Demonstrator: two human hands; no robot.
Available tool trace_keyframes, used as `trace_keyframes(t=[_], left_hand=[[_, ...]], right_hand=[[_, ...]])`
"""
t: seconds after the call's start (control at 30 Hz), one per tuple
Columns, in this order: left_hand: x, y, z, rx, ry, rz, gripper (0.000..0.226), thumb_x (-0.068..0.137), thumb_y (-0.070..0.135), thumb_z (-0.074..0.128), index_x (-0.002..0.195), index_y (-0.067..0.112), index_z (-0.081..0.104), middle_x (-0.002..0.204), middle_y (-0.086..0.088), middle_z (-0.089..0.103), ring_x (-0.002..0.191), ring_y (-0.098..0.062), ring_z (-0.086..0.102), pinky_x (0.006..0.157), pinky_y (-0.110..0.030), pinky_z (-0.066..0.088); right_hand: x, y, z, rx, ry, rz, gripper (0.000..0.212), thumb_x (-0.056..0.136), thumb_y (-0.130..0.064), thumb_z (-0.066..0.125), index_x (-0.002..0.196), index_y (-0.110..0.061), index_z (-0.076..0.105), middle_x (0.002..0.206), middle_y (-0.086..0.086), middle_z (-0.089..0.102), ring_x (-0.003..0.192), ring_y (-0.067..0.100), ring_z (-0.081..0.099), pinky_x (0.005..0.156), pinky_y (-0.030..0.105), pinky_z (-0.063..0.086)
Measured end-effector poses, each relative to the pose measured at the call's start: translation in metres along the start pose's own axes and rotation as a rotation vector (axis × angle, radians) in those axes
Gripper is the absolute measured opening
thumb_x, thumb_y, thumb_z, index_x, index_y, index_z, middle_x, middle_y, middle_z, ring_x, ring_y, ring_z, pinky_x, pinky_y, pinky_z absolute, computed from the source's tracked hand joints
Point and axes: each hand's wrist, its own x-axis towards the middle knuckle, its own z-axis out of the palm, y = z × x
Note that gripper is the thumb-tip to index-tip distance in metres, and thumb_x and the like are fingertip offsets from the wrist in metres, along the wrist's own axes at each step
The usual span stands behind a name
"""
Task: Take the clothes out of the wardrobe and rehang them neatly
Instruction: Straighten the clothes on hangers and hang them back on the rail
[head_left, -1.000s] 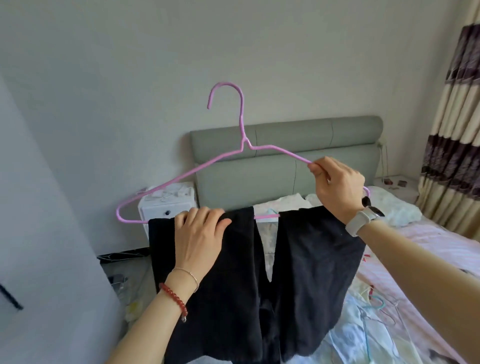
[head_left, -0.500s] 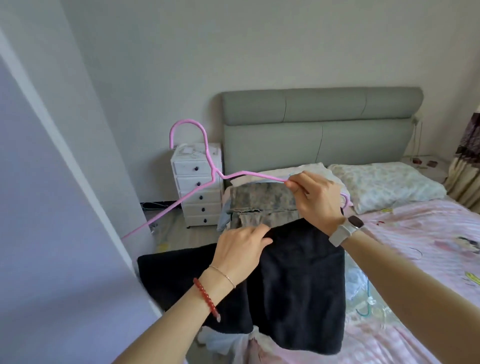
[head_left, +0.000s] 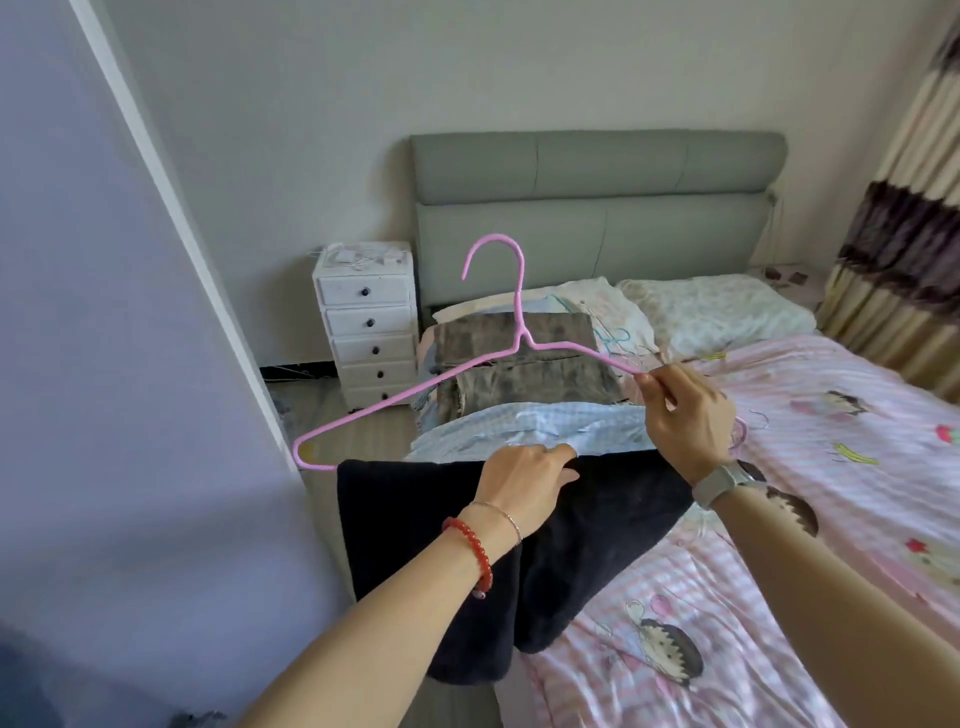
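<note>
A pink wire hanger (head_left: 415, 389) is held up in front of me, hook upward. A black garment (head_left: 415, 530) is draped over its bottom bar and hangs down in two parts. My right hand (head_left: 685, 421) pinches the hanger's right shoulder wire. My left hand (head_left: 530, 483) rests on top of the black garment at the bar, fingers curled over its upper edge. The hanger's right end is hidden behind my right hand.
A bed with a pink cartoon sheet (head_left: 779, 545) lies right, with folded grey-brown clothes (head_left: 519, 364) and a light blue garment (head_left: 535, 426) stacked near the pillows (head_left: 717, 312). A white drawer unit (head_left: 369, 322) stands beside the grey headboard. A lilac panel (head_left: 104, 415) fills the left. Striped curtains (head_left: 904, 234) hang far right.
The view has swung down and right toward the bed. The hanger with the black garment has dropped lower over the bed's edge; both hands keep their hold.
</note>
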Motion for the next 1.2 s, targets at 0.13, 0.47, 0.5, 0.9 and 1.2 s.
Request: trace_keyframes(t=[0.13,0.47,0.5,0.9,1.2], left_hand=[[-0.008,0.023,0.006,-0.023,-0.130,-0.071,0.035,0.099,0.037,0.038,0.128,0.020,0.049,0.105,-0.008,0.064,0.095,-0.030,0.059,0.068,-0.032,0.039],[-0.141,-0.021,-0.037,-0.156,-0.140,-0.472,0.032,0.098,0.033,0.041,0.127,0.021,0.051,0.116,-0.008,0.061,0.105,-0.031,0.054,0.079,-0.033,0.044],[-0.157,-0.025,-0.044,-0.155,-0.134,-0.522,0.034,0.098,0.033,0.040,0.128,0.022,0.050,0.120,-0.008,0.060,0.108,-0.030,0.053,0.082,-0.033,0.044],[-0.367,-0.054,-0.147,0.214,0.005,-1.069,0.033,0.097,0.040,0.037,0.121,0.027,0.055,0.113,-0.001,0.065,0.101,-0.026,0.058,0.082,-0.032,0.043],[-0.535,-0.023,-0.209,0.366,0.132,-1.484,0.047,0.094,0.046,0.033,0.128,0.021,0.052,0.118,-0.006,0.061,0.109,-0.025,0.054,0.094,-0.036,0.041]], right_hand=[[-0.017,0.009,-0.021,-0.010,-0.009,0.005,0.037,0.087,-0.031,0.044,0.064,-0.007,0.060,0.057,0.005,0.057,0.050,0.026,0.054,0.047,0.023,0.030],[-0.043,-0.122,0.007,0.353,-0.128,-0.413,0.050,0.096,-0.039,0.036,0.063,-0.009,0.059,0.056,0.002,0.056,0.049,0.022,0.053,0.041,0.026,0.035],[-0.046,-0.140,0.012,0.399,-0.146,-0.443,0.051,0.096,-0.040,0.035,0.063,-0.009,0.059,0.056,0.002,0.056,0.049,0.022,0.054,0.040,0.027,0.036],[-0.103,-0.367,0.034,0.941,-0.665,-0.676,0.058,0.088,-0.056,0.029,0.073,-0.010,0.061,0.049,-0.006,0.042,0.042,0.024,0.047,0.045,0.029,0.038],[-0.170,-0.560,-0.022,1.351,-1.196,-0.969,0.029,0.092,-0.038,0.048,0.074,-0.020,0.061,0.052,-0.010,0.046,0.049,0.006,0.044,0.056,0.026,0.039]])
